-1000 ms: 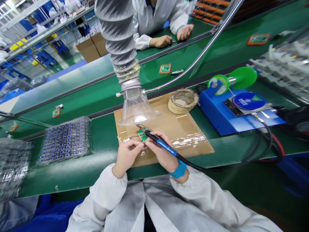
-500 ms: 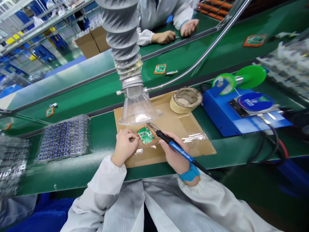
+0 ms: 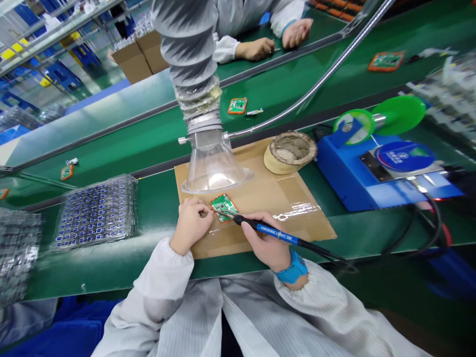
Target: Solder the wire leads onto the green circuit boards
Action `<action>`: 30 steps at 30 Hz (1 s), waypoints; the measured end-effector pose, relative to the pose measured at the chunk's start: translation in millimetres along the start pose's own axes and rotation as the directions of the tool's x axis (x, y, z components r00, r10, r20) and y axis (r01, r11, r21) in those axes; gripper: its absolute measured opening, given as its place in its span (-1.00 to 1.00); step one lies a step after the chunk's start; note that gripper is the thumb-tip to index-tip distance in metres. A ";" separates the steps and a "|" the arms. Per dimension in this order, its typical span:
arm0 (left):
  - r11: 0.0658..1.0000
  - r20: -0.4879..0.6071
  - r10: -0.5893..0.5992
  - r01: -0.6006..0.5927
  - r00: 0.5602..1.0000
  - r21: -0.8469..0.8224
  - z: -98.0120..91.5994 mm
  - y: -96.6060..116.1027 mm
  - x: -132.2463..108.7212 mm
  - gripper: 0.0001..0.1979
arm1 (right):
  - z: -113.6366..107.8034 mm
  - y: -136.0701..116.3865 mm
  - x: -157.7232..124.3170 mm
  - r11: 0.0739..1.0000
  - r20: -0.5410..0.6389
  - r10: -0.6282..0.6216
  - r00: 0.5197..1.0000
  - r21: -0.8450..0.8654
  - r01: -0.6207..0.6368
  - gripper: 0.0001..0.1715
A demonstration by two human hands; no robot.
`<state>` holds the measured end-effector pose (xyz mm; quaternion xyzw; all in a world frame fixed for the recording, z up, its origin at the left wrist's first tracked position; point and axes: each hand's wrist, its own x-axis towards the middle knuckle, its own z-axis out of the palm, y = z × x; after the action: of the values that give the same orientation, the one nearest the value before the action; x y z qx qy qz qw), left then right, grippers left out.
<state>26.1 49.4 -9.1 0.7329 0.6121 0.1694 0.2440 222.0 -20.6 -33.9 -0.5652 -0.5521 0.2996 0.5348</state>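
A small green circuit board (image 3: pixel 224 205) lies on a brown cardboard mat (image 3: pixel 282 198) below a clear fume funnel (image 3: pixel 214 167). My right hand (image 3: pixel 265 241) is closed around a blue and black soldering iron (image 3: pixel 271 232). Its metal tip points left and touches the board's left edge. My left hand (image 3: pixel 190 224) is curled in a pinch just left of the board, its fingertips pressed together on something too small to make out.
A clear tray of blue parts (image 3: pixel 95 210) lies to the left. Behind the mat sit a worn round sponge holder (image 3: pixel 290 150) and a blue soldering station (image 3: pixel 386 171) with a green solder spool (image 3: pixel 397 113). Another person's hands (image 3: pixel 277 42) work across the green belt.
The iron's tip swung from the board's upper right side down to its left edge. My left hand stayed at the board's left side. The view drifted slightly.
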 end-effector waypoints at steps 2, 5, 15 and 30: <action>1.000 0.009 -0.003 0.003 1.000 0.006 -0.6 0.6 -0.1 -0.79 | -0.1 0.1 0.4 1.000 0.006 -0.007 1.000 -0.023 0.008 -0.92; 1.000 0.025 -0.021 0.021 0.999 0.021 -1.6 1.8 -0.3 -0.79 | -0.4 2.2 -0.1 0.997 0.022 -0.036 0.999 -0.071 0.037 -0.91; 0.999 0.055 -0.044 0.043 0.997 0.031 -3.9 4.1 0.7 -0.80 | -1.7 3.3 0.4 0.996 0.014 -0.051 0.999 -0.078 0.052 -0.92; 0.999 0.047 -0.041 0.040 0.998 0.022 -3.4 3.7 0.4 -0.79 | -1.7 0.4 1.3 0.992 0.019 -0.099 0.995 -0.074 0.100 -0.95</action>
<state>27.4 49.8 -4.3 0.7266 0.6226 0.1407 0.2542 224.0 -19.7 -33.5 -0.5545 -0.5944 0.2561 0.5232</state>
